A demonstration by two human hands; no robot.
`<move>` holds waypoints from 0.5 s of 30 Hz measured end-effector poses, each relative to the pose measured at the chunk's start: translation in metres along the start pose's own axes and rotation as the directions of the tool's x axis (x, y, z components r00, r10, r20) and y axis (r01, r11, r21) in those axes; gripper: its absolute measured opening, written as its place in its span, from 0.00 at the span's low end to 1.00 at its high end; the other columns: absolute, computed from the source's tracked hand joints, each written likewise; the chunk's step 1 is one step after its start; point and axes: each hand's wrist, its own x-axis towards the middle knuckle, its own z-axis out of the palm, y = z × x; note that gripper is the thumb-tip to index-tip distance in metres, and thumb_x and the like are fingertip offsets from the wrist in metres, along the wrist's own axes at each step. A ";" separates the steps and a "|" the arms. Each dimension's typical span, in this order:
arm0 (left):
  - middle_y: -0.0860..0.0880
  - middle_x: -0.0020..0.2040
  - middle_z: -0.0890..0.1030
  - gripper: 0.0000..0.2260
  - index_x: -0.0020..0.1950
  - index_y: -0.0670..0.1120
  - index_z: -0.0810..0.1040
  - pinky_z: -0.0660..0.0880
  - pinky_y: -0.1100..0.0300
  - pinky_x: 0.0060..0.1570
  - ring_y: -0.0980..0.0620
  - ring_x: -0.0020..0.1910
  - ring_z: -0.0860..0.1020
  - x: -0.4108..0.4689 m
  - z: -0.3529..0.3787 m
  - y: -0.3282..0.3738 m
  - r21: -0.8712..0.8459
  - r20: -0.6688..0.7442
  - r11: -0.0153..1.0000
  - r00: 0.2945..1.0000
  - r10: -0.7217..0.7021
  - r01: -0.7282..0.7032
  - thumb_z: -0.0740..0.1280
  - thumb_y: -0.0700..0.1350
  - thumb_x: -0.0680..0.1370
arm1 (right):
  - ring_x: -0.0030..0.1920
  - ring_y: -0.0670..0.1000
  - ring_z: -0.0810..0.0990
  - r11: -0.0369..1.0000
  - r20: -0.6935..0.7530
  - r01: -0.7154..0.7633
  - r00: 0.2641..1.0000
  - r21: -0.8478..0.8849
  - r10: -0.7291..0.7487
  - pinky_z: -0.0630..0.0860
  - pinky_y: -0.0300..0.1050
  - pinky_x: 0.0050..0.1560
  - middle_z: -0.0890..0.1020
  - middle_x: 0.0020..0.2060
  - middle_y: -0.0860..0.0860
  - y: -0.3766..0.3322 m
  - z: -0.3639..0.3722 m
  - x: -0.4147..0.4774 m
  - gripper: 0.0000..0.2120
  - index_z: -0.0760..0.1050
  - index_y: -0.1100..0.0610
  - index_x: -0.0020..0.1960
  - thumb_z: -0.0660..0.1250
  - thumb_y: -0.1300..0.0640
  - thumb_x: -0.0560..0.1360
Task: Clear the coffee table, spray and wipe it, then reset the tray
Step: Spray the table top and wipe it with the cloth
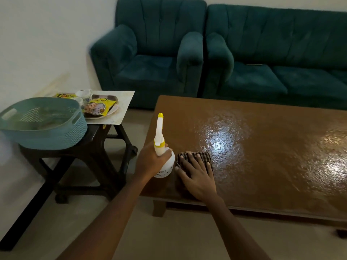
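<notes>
– Two hands busy, right? Where's the cloth exactly?

– Yep. Cloth [205,156] is flat on the table [272,177], by the near left corner, right under the right hand [197,177]. Fingers [188,160] are spread and laid straight on top of it. Only the far strip of the checked fabric pokes out past the fingertips.

– And the bottle?

– Bottle [168,166] is upright just left of the cloth, almost touching it, at the table's left edge. Left hand [148,162] is curled round the neck, thumb across the front, nozzle sticking up above the fist. Can't tell if the base sits on the wood or is a bit off it.

– Table wet?

– Shiny wet patch [222,143] just past the cloth. Tray [124,103] with snack packs [99,104] and cups [84,93] is on a stool [90,147] off to the left, next to a basket [43,126].
</notes>
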 end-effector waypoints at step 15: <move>0.54 0.45 0.81 0.18 0.49 0.54 0.79 0.79 0.48 0.47 0.53 0.45 0.80 0.004 -0.003 -0.003 0.065 0.014 0.997 0.999 0.042 -0.043 0.66 0.64 0.67 | 0.74 0.43 0.28 0.984 -0.058 -0.110 0.993 -0.137 0.103 0.33 0.49 0.75 0.37 0.79 0.42 -0.005 0.010 0.004 0.29 0.39 0.39 0.79 0.45 0.37 0.82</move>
